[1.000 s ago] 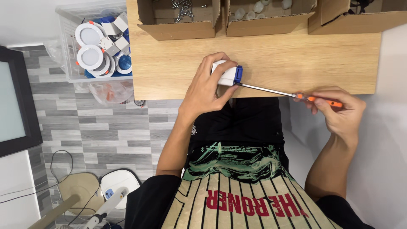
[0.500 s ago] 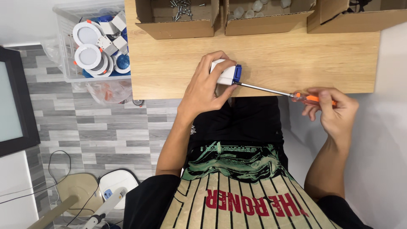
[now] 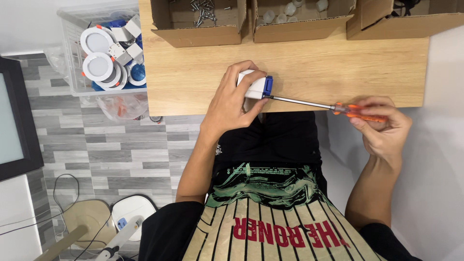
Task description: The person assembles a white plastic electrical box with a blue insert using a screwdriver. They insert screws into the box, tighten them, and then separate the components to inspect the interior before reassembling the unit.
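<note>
Your left hand is closed around a small white plastic box with a blue end cap, pressing it down near the front edge of the light wooden surface. Your right hand is closed around the orange handle of a slim steel-shafted screwdriver, held off the right front corner of the surface, with the shaft running level and its tip seated in the blue end of the box. Compared with the view a second ago, the box has not shifted and the left hand's grip is unchanged; the right hand's fingers have re-set on the handle, more of the orange now hidden under the fingertips, while the shaft keeps the same line. In my judgement this indicates turning of the screwdriver in place, the tip remaining engaged rather than withdrawn. Along the back edge stand three open brown cardboard boxes: one with metal screws, one with small pale plastic parts, one whose contents cannot be made out. A clear plastic bin of round white light fittings sits beside the surface on your left.
</note>
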